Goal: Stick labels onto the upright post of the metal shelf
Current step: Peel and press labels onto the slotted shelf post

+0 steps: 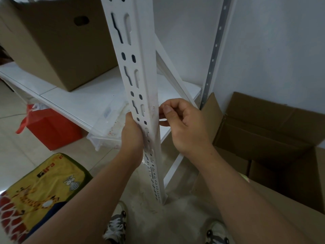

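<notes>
A person stands over a white metal shelf post, seen from their own head height, looking down. The post runs nearly straight up from the dusty floor, leaning slightly left toward the top, where it is cut off by the frame edge. Rows of oval holes and keyhole slots run along its length.

The left hand is wrapped around the post's left edge, fingers hidden behind the metal. The right hand sits just beside the post's right face, thumb and forefinger pinched together at the metal; whether a label is between them cannot be made out, since anything there is white on white.

A cardboard box sits on the white shelf board. On the floor lies a yellow cartoon-animal bag with a dark patch of lettering too blurred to read.
</notes>
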### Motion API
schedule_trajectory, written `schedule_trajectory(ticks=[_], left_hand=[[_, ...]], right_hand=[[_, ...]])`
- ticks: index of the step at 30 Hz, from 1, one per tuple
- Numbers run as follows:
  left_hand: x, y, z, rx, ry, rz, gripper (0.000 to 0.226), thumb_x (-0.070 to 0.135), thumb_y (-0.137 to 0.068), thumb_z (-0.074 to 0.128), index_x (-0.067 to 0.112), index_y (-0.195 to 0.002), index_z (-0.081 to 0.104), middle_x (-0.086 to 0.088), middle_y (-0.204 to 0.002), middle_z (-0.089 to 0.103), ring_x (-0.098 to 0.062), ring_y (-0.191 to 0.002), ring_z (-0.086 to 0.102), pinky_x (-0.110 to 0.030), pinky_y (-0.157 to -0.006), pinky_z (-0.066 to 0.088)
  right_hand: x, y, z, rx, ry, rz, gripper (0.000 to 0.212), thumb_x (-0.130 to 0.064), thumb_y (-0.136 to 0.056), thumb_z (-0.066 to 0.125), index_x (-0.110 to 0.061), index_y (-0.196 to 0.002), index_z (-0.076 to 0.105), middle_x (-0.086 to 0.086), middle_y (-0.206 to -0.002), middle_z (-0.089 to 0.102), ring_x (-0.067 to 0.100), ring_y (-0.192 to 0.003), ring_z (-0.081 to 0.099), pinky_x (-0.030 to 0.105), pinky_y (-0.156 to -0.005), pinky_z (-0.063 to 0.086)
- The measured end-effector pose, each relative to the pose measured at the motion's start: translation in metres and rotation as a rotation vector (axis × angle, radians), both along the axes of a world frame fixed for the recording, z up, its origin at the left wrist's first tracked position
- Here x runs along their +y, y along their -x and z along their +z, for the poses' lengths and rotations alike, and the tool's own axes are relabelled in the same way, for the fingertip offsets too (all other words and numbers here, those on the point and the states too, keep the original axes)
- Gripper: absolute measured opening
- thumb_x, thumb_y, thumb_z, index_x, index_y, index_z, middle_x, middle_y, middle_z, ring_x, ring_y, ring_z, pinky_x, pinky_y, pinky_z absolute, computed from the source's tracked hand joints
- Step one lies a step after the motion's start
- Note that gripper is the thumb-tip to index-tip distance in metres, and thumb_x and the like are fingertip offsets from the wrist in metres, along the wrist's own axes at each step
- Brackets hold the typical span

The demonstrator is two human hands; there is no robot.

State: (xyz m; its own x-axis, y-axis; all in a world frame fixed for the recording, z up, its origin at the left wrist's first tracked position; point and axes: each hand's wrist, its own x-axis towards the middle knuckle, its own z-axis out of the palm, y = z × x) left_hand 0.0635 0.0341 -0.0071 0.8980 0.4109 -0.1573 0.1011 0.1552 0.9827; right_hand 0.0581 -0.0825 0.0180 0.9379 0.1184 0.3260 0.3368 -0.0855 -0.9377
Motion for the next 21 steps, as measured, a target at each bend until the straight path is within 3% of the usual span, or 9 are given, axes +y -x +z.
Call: schedule_trajectory(ticks=[2,4,8,12,14,17,21], left_hand=[[-0.004,0.003,0.003,0.019,-0.03,0.077,0.045,0.037,-0.102,0.024,0.021,-0.089,0.063,-0.005,-0.085,0.067,-0.02,-0.084,0.064,-0.038,-0.08,0.051],[-0.009,0.008,0.007,-0.048,-0.109,0.164,0.034,0.032,-0.104,0.025,0.018,-0.098,0.055,0.003,-0.084,0.058,-0.009,-0.081,0.056,-0.028,-0.075,0.046],[-0.007,0.022,0.008,-0.488,-0.317,0.256,0.012,0.011,-0.099,0.036,0.015,-0.109,0.041,0.005,-0.083,0.04,-0.002,-0.076,0.046,-0.015,-0.072,0.04],[-0.011,0.038,0.011,-0.81,-0.643,0.207,0.012,0.013,-0.09,0.044,0.017,-0.102,0.045,-0.01,-0.086,0.044,-0.023,-0.076,0.045,-0.029,-0.067,0.04],[-0.015,0.046,0.011,-0.867,-0.759,0.122,0.011,0.017,-0.092,0.048,0.007,-0.097,0.051,-0.008,-0.083,0.049,-0.017,-0.073,0.048,-0.026,-0.065,0.042],[-0.019,0.052,0.015,-0.897,-0.808,0.022,0.02,0.026,-0.095,0.052,0.006,-0.097,0.058,-0.002,-0.084,0.056,-0.009,-0.074,0.054,-0.019,-0.066,0.047],[-0.017,0.052,0.02,-0.903,-0.809,-0.021,0.016,0.016,-0.093,0.053,0.005,-0.089,0.064,-0.002,-0.078,0.063,-0.012,-0.069,0.06,-0.024,-0.062,0.05]], right_hand=[[-0.003,0.004,0.001,0.026,-0.031,0.025,0.016,-0.011,-0.099,0.048,-0.011,-0.1,0.063,-0.009,-0.09,0.068,0.003,-0.086,0.067,0.014,-0.072,0.054],[-0.006,0.009,0.0,0.025,-0.035,0.027,0.017,-0.013,-0.099,0.048,-0.012,-0.106,0.063,-0.009,-0.095,0.07,0.002,-0.091,0.067,0.018,-0.075,0.055],[-0.015,0.02,0.0,-0.014,-0.051,0.004,0.012,-0.021,-0.095,0.055,-0.017,-0.103,0.063,-0.005,-0.098,0.069,0.009,-0.095,0.066,0.028,-0.08,0.057],[-0.02,0.03,0.003,-0.051,-0.022,0.033,0.024,-0.041,-0.083,0.056,-0.02,-0.091,0.062,-0.009,-0.083,0.065,0.009,-0.081,0.063,0.021,-0.071,0.053],[-0.022,0.032,0.003,-0.062,-0.011,0.046,0.024,-0.043,-0.081,0.056,-0.021,-0.088,0.061,-0.009,-0.077,0.062,0.007,-0.073,0.06,0.02,-0.064,0.049],[-0.024,0.032,0.003,-0.099,0.026,0.042,0.024,-0.042,-0.084,0.059,-0.019,-0.088,0.061,0.0,-0.079,0.061,0.019,-0.074,0.059,0.03,-0.063,0.052],[-0.024,0.031,0.0,-0.146,0.065,0.005,0.029,-0.045,-0.085,0.058,-0.017,-0.087,0.062,0.001,-0.077,0.06,0.023,-0.071,0.058,0.036,-0.062,0.052]])
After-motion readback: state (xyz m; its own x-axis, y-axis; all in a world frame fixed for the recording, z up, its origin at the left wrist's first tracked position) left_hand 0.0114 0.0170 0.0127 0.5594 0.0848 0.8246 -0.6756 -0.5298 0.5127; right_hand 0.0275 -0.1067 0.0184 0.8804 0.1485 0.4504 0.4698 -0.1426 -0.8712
